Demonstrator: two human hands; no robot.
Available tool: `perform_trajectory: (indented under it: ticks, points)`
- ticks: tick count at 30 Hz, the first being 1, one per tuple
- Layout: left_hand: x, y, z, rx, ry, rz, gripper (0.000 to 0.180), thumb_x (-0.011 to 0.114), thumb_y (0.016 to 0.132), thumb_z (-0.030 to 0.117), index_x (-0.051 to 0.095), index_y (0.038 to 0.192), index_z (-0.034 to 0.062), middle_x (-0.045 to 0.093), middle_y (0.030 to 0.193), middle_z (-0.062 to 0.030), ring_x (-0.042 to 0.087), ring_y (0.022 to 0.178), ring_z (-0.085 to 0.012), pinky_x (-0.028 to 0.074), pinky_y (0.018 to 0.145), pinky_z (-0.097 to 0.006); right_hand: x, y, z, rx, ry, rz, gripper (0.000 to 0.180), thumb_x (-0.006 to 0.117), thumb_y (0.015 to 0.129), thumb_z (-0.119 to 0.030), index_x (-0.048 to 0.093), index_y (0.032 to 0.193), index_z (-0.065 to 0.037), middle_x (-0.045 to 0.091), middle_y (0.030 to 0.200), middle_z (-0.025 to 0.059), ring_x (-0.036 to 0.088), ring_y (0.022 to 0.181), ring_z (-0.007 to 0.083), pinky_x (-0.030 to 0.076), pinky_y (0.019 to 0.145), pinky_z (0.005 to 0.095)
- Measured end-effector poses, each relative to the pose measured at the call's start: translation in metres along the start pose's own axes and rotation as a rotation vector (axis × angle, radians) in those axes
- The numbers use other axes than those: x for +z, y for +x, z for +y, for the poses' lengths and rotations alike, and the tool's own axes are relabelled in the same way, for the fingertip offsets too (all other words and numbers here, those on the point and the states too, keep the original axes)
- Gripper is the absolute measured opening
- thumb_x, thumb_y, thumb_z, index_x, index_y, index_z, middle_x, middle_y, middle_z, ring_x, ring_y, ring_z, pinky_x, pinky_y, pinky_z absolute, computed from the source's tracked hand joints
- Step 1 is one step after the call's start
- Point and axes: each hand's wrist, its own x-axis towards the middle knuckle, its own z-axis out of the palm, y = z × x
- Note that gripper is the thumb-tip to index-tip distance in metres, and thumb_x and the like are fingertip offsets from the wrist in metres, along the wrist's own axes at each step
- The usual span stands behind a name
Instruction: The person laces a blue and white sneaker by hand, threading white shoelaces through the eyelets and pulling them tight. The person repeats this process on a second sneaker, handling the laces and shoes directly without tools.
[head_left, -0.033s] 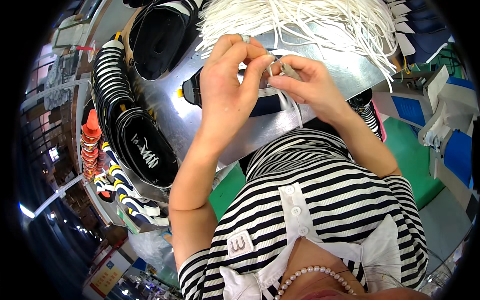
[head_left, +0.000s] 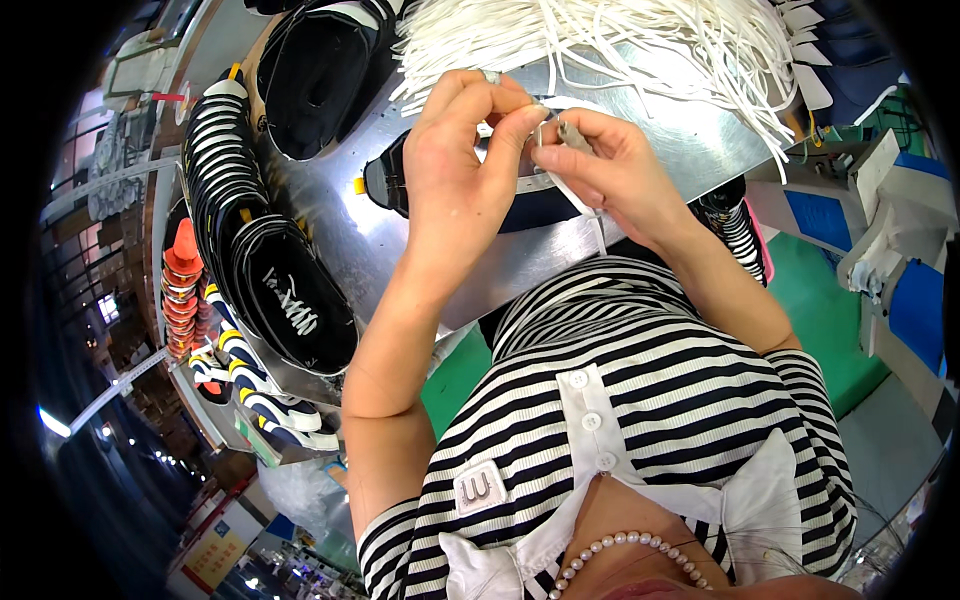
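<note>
My left hand [head_left: 455, 155] is closed, thumb and forefinger pinching a white shoelace [head_left: 572, 193] near its upper end. Facing it, my right hand [head_left: 615, 170] is closed around a small tool with a greyish-beige wrapped handle [head_left: 574, 138]. A thin metal tip seems to reach from it toward my left fingertips, too fine to make out fully. The lace runs under my right fingers and hangs toward the table edge. Below both hands lies a dark shoe upper [head_left: 530, 212] with a yellow tab at its left end, partly hidden by my left hand.
A heap of white laces [head_left: 600, 50] covers the far side of the metal table [head_left: 400, 275]. Stacked black-and-white shoe uppers [head_left: 225, 150] line the left side, with a black upper [head_left: 315, 85] behind. Orange pieces [head_left: 182, 275] stand farther left. More striped uppers [head_left: 738, 235] sit at right.
The hanging part of the lace has swung and straightened below my right hand. Both hands have shifted only slightly and keep their grips.
</note>
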Motion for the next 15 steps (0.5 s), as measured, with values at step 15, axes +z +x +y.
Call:
perform_trajectory:
  ticks: [15]
  points:
    - [-0.024, -0.038, -0.033, -0.367, 0.204, -0.283, 0.025, 0.067, 0.091, 0.024, 0.068, 0.098, 0.0006, 0.069, 0.093, -0.0176, 0.066, 0.082, -0.0326, 0.05, 0.074, -0.037, -0.002, 0.01, 0.007, -0.12, -0.62, 0.186, 0.019, 0.068, 0.089, -0.022, 0.069, 0.097, -0.005, 0.065, 0.076, 0.002, 0.049, 0.058, 0.0063, 0.037, 0.05, 0.023]
